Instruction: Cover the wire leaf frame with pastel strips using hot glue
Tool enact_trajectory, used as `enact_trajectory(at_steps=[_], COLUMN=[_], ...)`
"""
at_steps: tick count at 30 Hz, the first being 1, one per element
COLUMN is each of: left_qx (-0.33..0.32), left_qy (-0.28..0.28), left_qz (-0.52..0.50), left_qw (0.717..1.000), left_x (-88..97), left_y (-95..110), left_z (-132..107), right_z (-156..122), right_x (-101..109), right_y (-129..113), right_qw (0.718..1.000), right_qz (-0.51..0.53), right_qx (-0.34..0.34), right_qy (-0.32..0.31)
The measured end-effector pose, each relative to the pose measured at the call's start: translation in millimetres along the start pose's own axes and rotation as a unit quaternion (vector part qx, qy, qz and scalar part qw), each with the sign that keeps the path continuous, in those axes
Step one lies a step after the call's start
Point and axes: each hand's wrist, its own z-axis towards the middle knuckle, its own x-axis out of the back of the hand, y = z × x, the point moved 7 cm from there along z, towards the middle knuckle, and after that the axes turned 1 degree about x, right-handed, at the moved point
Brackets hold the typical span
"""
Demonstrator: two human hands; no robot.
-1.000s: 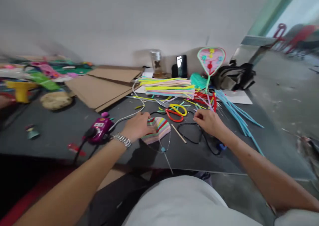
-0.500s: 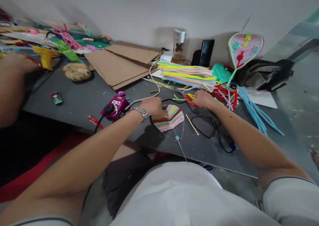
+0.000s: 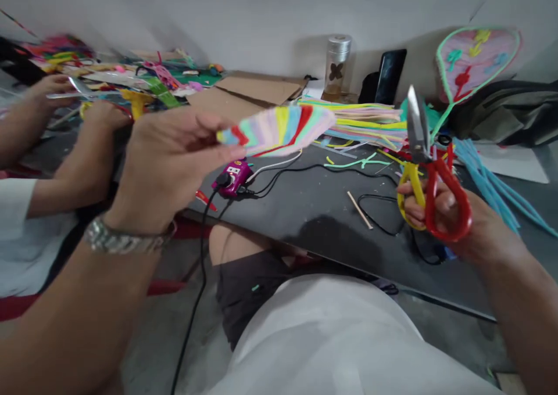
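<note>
My left hand [image 3: 163, 160], with a metal watch at the wrist, pinches one end of a striped pipe-cleaner panel [image 3: 283, 129]. The panel is raised above the table and seen at a slant, its stripes pink, yellow, blue, red and green. In my right hand [image 3: 483, 226] is a pair of scissors [image 3: 419, 142] with one red and one yellow handle loop. My fingers pass through the loops, and the blades point up and away from me. Some distance separates the scissors from the panel.
A purple power adapter [image 3: 233, 177] with cables and a wooden stick [image 3: 360, 210] lie on the table. Pipe cleaners [image 3: 370, 122], a bottle [image 3: 337, 67], a phone [image 3: 391, 75] and a pink fan [image 3: 473, 64] are at the back. At left, a co-worker's hands [image 3: 104, 116] hold scissors.
My left hand has lifted the striped panel off the table, up and to the left. My right hand has picked up the scissors and come nearer to me. The view has shifted left.
</note>
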Motion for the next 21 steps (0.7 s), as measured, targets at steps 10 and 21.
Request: enact_trajectory(at_steps=[10,21], left_qx=[-0.159,-0.249], left_qy=[-0.163,-0.106], left_qz=[0.141,0.258], left_qw=[0.963,0.928], left_x=[-36.8,-54.3], left_y=[-152,-132], left_z=[-83,-60], right_z=[-35,-40], right_x=[-29,-20], right_y=[52,71], right_qw=[0.985,0.888], right_qz=[-0.154,-0.459], right_qx=[-0.072,0.020], right_qy=[0.021,0.012])
